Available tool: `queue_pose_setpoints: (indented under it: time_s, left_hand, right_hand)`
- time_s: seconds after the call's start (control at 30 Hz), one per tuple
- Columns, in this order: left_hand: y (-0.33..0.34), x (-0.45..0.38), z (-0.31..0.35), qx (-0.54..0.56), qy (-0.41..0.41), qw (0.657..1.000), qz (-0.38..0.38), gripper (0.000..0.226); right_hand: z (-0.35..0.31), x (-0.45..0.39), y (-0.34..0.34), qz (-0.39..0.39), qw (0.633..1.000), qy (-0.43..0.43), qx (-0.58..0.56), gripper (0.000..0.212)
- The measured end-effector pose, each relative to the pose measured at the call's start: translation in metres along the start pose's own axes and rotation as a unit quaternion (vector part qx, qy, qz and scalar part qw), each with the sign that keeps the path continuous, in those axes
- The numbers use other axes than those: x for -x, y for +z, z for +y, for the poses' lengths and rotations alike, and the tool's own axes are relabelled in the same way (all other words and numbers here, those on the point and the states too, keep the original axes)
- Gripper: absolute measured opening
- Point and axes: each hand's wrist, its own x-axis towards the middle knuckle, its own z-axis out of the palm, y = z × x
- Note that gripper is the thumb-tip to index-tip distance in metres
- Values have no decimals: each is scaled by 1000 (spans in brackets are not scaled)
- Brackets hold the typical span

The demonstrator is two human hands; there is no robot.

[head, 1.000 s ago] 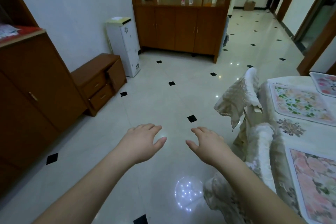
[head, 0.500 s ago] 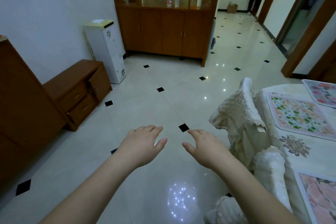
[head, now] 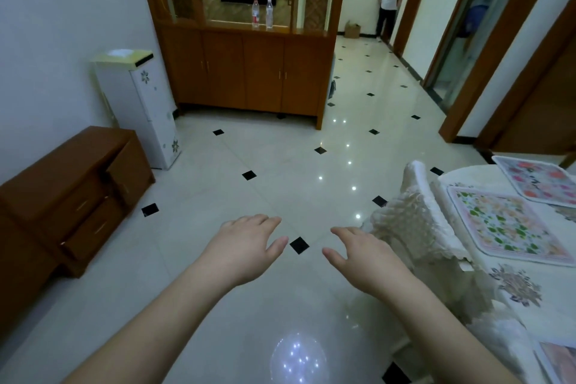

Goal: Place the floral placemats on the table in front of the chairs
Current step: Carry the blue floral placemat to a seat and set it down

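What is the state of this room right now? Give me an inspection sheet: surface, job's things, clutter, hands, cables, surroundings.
Surface: table at right under a pale patterned cloth, only partly in frame.
Job's things: green-leaf placemat lies flat behind the covered chair; red-flower placemat lies flat further along; corner of a third placemat at the bottom right edge.
Clutter: nothing seen on the table besides the mats.
Hands: left hand and right hand both empty, fingers spread, held over the floor.
Cables: nothing seen.
Surroundings: tiled floor, low wooden drawer unit, white cabinet, wooden sideboard with two bottles, a person standing far down the hall.
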Motion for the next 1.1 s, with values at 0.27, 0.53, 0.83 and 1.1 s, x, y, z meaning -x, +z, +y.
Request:
queue_pose_setpoints:
  time_s: [0.27, 0.53, 0.83, 1.1]
  left_hand:
    - [-15, -94, -1, -17, 46, 999, -5, 55]
    - [-37, -226, 16, -36, 61, 997, -10, 56]
    - [-63, -338, 21, -42, 61, 997, -30, 58]
    - [-73, -445, -7, -36, 86, 995, -28, 57]
  right_hand:
    - [29, -75, -19, 15, 999, 30, -13, 57]
    - [85, -179, -52, 33, 997, 52, -38, 57]
    - [125, -284, -97, 48, 996, 57, -42, 57]
    - [130, -379, -110, 49, 996, 66, -39, 55]
